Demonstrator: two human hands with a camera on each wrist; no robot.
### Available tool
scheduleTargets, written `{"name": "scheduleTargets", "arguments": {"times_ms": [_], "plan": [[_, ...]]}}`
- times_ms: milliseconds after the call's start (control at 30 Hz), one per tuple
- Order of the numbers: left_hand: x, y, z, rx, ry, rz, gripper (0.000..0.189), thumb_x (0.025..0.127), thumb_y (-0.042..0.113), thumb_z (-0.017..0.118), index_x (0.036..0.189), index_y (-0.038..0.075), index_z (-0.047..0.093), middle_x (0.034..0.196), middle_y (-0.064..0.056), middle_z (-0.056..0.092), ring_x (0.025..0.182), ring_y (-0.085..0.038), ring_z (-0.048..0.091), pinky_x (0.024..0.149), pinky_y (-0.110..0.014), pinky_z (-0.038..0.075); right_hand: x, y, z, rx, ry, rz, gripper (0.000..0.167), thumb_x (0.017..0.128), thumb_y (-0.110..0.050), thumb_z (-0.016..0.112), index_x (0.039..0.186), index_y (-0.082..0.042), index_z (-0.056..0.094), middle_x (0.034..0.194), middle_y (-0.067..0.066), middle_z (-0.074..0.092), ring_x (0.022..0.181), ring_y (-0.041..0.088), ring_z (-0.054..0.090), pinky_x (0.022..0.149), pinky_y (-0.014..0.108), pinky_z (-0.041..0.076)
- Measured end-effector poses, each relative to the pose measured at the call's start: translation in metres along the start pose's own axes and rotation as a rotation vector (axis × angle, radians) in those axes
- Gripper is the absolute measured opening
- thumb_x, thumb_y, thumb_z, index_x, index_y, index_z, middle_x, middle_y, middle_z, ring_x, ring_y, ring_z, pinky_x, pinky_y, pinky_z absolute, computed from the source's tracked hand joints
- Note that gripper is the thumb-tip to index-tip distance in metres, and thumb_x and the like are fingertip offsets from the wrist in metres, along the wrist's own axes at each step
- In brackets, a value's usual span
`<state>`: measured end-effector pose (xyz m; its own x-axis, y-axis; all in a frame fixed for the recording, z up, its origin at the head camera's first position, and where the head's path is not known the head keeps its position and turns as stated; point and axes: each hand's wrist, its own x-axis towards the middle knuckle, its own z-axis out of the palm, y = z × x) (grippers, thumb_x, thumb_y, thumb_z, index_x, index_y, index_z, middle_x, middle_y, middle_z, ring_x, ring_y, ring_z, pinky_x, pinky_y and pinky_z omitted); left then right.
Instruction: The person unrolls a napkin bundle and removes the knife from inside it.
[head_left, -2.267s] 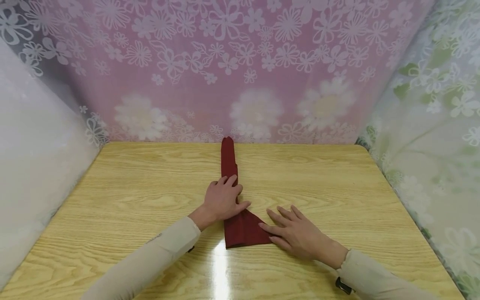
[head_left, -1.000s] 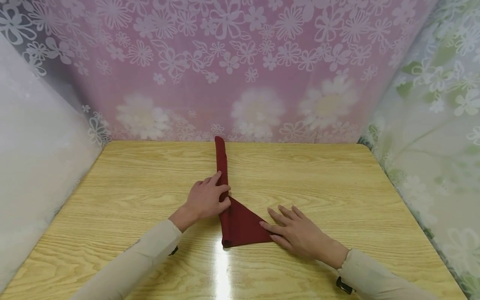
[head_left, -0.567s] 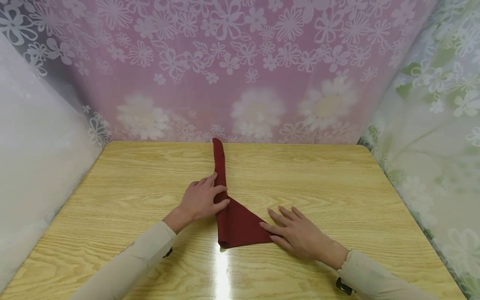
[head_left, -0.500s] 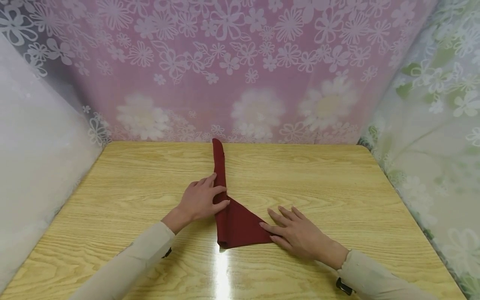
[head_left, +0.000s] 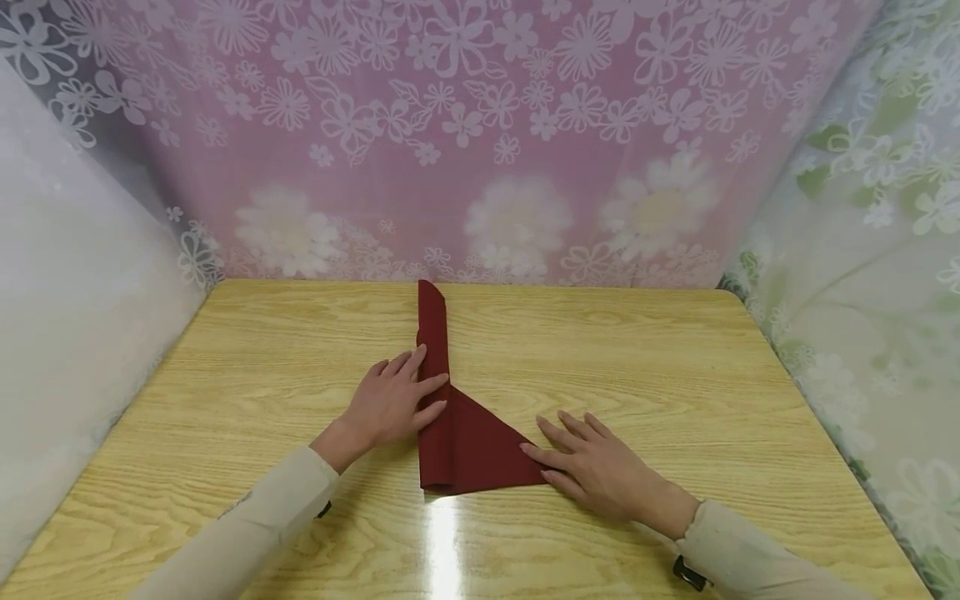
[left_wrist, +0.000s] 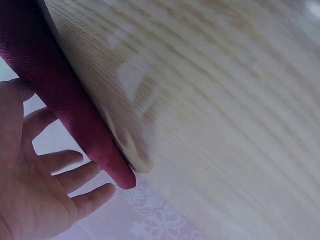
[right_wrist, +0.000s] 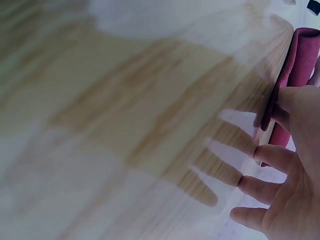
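Observation:
A dark red cloth (head_left: 487, 442) lies on the table, its left part rolled into a long narrow band (head_left: 433, 325) that runs to the far edge. To the right it spreads flat as a triangle. My left hand (head_left: 386, 404) rests on the band from the left, fingers extended over it; in the left wrist view the spread fingertips meet the side of the roll (left_wrist: 75, 110). At the triangle's right tip, my right hand (head_left: 600, 471) presses with thumb and index finger, its other fingers spread on the wood. The right wrist view shows the roll's end (right_wrist: 305, 45) beyond that hand.
The wood-grained table (head_left: 637, 358) backs onto a pink flowered curtain (head_left: 420, 142). Pale sheeting (head_left: 67, 275) hangs on the left, and a green and white flowered sheet (head_left: 870, 292) on the right. Light glares off the table (head_left: 444, 542) near the front.
My left hand has shifted left, carrying the rolled part of the cloth with it. The band now looks broader and the flat triangle shows more. My right hand has stayed at the corner.

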<state>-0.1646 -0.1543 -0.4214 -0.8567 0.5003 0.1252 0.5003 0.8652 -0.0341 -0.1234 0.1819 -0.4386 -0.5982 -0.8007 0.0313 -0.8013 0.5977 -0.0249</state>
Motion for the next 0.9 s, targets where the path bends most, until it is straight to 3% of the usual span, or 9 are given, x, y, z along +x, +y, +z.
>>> {"name": "scheduleTargets", "arguments": {"times_ms": [233,433,900], "plan": [[-0.0042,-0.0017,0.0017,-0.015,-0.043,0.038,0.048,0.099,0.044,0.044,0.141,0.022,0.051,0.149,-0.009,0.037,0.135,-0.032,0.036,0.101,-0.054,0.035,-0.0008,0.0008,0.0019,-0.003,0.017,-0.006,0.043,0.101,-0.037,0.046,0.143,-0.027,0.048,0.147,0.011,0.040,0.131,0.039,0.039,0.102,0.060,0.031],[-0.0064,-0.0054,0.0037,-0.048,-0.090,0.036,0.050,0.101,0.043,0.040,0.146,0.021,0.044,0.151,-0.011,0.034,0.138,-0.031,0.029,0.105,-0.053,0.031,-0.0011,0.0013,0.0026,0.017,0.003,0.005,0.043,0.102,-0.038,0.043,0.143,-0.028,0.047,0.148,0.011,0.038,0.131,0.040,0.038,0.101,0.061,0.031],[-0.0071,-0.0034,0.0047,-0.047,-0.122,0.040,0.051,0.102,0.041,0.038,0.147,0.017,0.041,0.152,-0.014,0.030,0.140,-0.029,0.026,0.106,-0.049,0.031,-0.0013,0.0012,0.0022,0.021,0.011,0.002,0.043,0.101,-0.038,0.044,0.143,-0.027,0.048,0.148,0.011,0.039,0.131,0.040,0.038,0.101,0.061,0.031]]}}
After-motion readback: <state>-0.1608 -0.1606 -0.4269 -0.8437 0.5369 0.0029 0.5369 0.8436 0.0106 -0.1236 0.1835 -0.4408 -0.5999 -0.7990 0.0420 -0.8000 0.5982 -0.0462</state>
